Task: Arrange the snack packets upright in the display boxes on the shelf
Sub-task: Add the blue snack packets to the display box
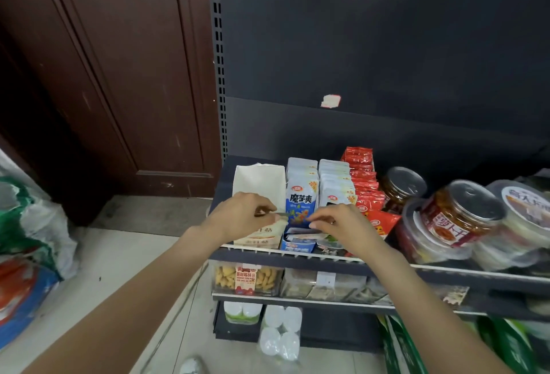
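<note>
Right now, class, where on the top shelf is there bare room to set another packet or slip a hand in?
Free: inside the white box, mostly hollow behind the left hand; and the dark shelf strip left of it. Crowded: the blue packets, grey packets and red packets stand packed side by side, with jars tight on the right.
</note>
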Action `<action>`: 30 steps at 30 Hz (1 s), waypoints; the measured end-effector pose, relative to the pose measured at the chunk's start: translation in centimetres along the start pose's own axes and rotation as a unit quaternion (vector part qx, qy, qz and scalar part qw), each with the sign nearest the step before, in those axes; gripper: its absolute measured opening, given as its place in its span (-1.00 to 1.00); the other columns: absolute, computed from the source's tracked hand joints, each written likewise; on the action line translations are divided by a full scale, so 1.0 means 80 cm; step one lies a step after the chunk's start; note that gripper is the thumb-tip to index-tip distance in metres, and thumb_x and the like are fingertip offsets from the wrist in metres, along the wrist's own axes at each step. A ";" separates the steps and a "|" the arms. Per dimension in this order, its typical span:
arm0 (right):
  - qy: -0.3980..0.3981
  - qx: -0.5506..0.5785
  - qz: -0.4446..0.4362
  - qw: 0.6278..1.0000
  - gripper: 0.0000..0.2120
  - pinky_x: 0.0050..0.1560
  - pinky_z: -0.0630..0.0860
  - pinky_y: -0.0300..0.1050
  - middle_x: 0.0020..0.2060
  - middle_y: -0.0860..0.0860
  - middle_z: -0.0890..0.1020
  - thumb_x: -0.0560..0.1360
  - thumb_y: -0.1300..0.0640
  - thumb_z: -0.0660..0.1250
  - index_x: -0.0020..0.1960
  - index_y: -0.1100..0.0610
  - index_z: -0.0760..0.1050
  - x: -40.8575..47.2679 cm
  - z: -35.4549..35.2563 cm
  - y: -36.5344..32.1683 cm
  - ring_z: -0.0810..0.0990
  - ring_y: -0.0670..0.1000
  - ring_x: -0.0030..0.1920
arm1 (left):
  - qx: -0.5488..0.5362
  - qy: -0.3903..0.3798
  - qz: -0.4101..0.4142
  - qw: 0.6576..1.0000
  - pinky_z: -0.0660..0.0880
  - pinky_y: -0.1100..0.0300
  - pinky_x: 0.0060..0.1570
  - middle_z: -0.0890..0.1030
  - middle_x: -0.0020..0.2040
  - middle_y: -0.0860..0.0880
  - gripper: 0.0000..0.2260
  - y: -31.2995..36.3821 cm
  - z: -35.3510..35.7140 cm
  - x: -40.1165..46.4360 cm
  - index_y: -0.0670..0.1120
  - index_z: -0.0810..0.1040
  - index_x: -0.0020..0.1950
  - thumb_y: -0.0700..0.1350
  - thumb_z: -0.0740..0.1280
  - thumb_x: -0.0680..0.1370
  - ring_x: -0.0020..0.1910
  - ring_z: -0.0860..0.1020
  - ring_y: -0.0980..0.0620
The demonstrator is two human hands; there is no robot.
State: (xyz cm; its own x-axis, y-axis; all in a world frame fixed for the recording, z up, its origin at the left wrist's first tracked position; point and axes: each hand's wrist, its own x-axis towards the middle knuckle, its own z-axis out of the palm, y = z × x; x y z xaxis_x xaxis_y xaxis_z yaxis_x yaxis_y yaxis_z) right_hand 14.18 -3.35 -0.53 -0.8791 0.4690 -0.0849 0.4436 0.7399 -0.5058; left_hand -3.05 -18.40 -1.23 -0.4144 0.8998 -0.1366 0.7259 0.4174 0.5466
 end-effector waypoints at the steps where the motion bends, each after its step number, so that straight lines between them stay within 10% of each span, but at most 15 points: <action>1: 0.011 -0.017 -0.003 1.000 -0.83 -0.04 0.54 -0.09 -0.07 -0.11 0.67 0.51 0.01 0.33 0.05 -0.03 0.64 -0.003 -0.001 -0.004 0.59 -0.11 -0.09 | 0.005 0.008 -0.001 1.000 0.53 0.01 0.09 0.63 0.10 0.12 -0.73 0.000 0.001 -0.003 0.06 0.60 0.16 0.11 0.30 0.53 0.07 0.56 0.12; 10: 0.033 -0.151 -0.034 0.987 -0.77 -0.04 0.50 -0.10 0.06 -0.05 0.65 0.58 0.16 0.20 0.12 0.01 0.59 -0.013 0.000 -0.028 0.59 0.02 0.05 | 0.003 0.043 -0.023 0.999 0.54 -0.02 0.04 0.65 0.00 0.07 -0.82 0.005 0.003 -0.016 0.05 0.63 0.05 0.01 0.26 0.58 -0.02 0.58 0.03; 17: 0.276 0.016 -0.008 0.961 -0.84 -0.09 0.55 -0.06 -0.16 -0.05 0.67 0.53 0.23 0.28 0.01 0.10 0.62 -0.037 -0.051 -0.033 0.61 -0.02 -0.17 | -0.053 0.082 -0.010 0.995 0.42 0.22 0.09 0.55 0.09 0.02 -0.80 0.017 0.003 -0.017 -0.05 0.59 0.16 -0.08 0.27 0.58 0.10 0.52 0.05; 20: 0.344 0.093 -0.005 0.934 -0.88 -0.13 0.47 -0.34 -0.22 -0.13 0.61 0.52 0.25 0.30 -0.05 0.12 0.61 -0.051 -0.086 -0.034 0.56 -0.18 -0.21 | -0.148 0.117 -0.022 0.982 0.41 0.31 -0.16 0.55 0.03 -0.03 -0.79 0.035 -0.006 -0.012 -0.04 0.56 0.19 -0.08 0.23 0.60 -0.03 0.54 0.05; 24: 0.363 0.198 -0.025 0.910 -0.87 -0.18 0.46 -0.46 -0.24 -0.23 0.59 0.53 0.26 0.28 -0.08 0.11 0.59 -0.068 -0.108 -0.036 0.57 -0.30 -0.20 | -0.372 0.081 -0.091 0.920 0.49 0.31 -0.23 0.58 -0.12 -0.09 -0.79 0.074 -0.019 -0.004 -0.04 0.49 0.17 -0.01 0.17 0.63 -0.28 0.56 0.06; 30: 0.341 0.292 -0.052 0.892 -0.79 0.00 0.59 -0.03 -0.17 -0.09 0.68 0.52 0.26 0.31 -0.13 -0.03 0.59 -0.091 -0.111 -0.029 0.64 -0.10 -0.07 | -0.586 0.019 -0.133 0.799 0.55 0.16 0.01 0.63 -0.08 -0.21 -0.63 0.109 -0.034 0.002 -0.22 0.53 0.00 0.07 0.15 0.62 -0.07 0.63 -0.07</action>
State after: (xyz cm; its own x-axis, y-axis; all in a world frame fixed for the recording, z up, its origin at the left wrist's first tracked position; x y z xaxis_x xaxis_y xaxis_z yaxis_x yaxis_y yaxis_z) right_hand 21.15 -4.20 8.88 -0.5116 0.7439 0.4299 0.0241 0.5126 -0.8583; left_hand 1.67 -14.97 5.77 -0.5008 0.7856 -0.3634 -0.3936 0.1672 0.9039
